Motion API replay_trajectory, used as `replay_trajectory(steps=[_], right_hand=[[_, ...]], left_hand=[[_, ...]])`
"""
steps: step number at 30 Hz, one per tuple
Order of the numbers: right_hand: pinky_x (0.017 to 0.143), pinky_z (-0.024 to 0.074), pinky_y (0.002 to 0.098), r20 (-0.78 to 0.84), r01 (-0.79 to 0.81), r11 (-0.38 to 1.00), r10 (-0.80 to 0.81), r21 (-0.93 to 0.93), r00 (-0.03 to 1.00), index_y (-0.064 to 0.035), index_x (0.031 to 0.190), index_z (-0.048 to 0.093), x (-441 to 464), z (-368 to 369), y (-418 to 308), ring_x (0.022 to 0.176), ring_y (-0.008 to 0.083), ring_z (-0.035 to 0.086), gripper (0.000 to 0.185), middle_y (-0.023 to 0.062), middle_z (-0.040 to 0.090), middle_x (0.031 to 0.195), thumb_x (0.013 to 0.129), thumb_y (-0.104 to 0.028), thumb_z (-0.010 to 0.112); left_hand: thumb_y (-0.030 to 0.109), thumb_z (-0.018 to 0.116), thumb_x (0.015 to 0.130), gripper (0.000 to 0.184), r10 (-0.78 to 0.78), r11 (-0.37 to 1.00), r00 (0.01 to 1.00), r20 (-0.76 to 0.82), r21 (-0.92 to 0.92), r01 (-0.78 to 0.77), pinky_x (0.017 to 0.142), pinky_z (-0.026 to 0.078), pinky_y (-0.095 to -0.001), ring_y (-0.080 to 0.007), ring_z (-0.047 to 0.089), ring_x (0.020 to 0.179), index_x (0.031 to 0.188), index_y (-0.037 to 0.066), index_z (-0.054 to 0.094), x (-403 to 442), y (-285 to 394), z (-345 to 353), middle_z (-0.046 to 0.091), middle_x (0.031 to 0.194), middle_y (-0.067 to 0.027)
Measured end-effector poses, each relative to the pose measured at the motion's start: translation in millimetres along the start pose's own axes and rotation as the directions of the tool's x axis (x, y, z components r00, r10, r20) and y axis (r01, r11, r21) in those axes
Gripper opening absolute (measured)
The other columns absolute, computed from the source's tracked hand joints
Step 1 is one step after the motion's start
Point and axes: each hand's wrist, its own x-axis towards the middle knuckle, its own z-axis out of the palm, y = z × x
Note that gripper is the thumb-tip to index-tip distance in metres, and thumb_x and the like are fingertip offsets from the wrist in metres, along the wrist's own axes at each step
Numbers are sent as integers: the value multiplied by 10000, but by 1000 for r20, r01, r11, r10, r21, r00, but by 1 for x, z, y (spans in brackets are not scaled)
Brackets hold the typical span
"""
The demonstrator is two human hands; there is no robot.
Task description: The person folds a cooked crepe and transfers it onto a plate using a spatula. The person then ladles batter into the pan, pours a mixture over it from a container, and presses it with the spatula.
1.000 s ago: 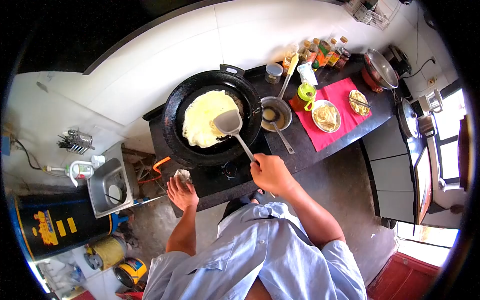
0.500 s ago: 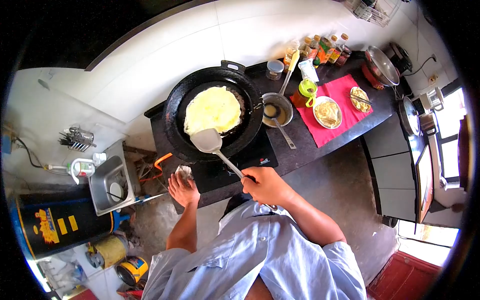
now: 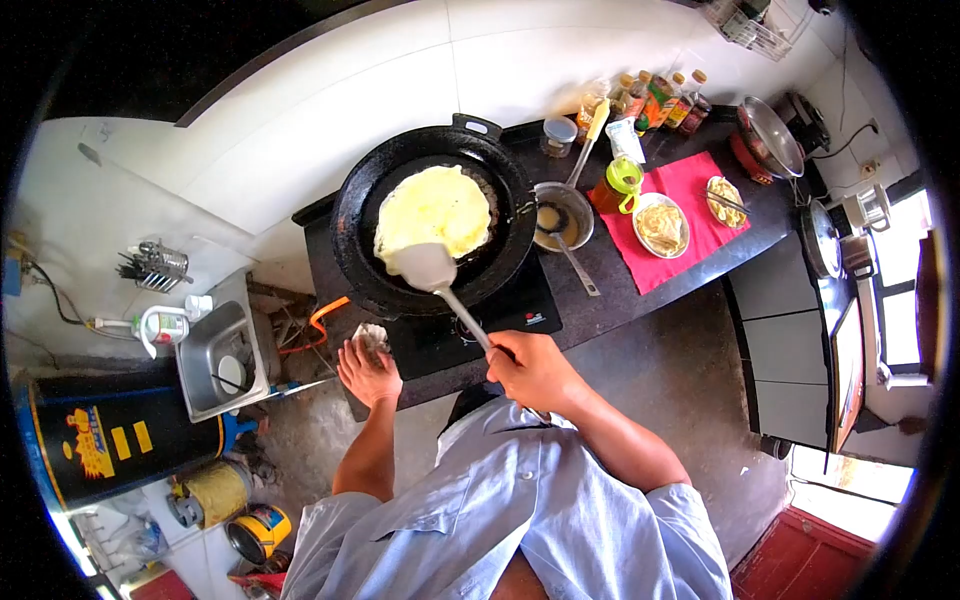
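My right hand (image 3: pixel 535 372) is closed around the handle of a metal wok spatula (image 3: pixel 428 267). Its blade overlaps the lower edge of a pale yellow, egg-like pancake (image 3: pixel 435 210), which lies flat in a large black wok (image 3: pixel 352 215). Whether the blade's tip is over or under that edge, I cannot tell. At the counter's front edge my left hand (image 3: pixel 369 374) rests with fingers stretched out against a crumpled whitish cloth or tissue (image 3: pixel 372 337). The wok sits on a black cooktop (image 3: pixel 480 338).
Right of the wok stands a small pot (image 3: pixel 583 232) with a ladle (image 3: pixel 578 270) in it. A green-lidded jar (image 3: pixel 624 178) and plates of food, including a plate of folded pancakes (image 3: pixel 661 226), stand by a red cloth (image 3: pixel 640 272). Bottles (image 3: pixel 660 100) line the wall. A sink (image 3: pixel 205 385) is at left.
The spatula blade has moved slightly up, a little farther over the pancake's lower edge. My left hand stays at the cloth. The whole view has shifted slightly.
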Motion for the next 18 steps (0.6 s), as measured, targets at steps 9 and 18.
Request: replay_trajectory(steps=[9,18], right_hand=[[671,503,550,-43,89,989,-95,-120,995,5,869,616,9,13,22,811,523,639,196,287,657,802,965,-162,579],[479,482,294,159,-2,997,-11,83,987,-1,1042,662,6,18,4,521,95,580,215,48,668,760,1050,-174,534]], left_hand=[[412,565,955,610,-19,1000,999,29,-4,19,1264,235,-510,-331,366,1526,1498,135,539,2,2,-4,466,1602,-122],[426,562,958,621,-24,1000,999,37,-4,25,1268,224,-510,-326,350,1537,1509,141,533,1,0,-2,451,1615,-117]])
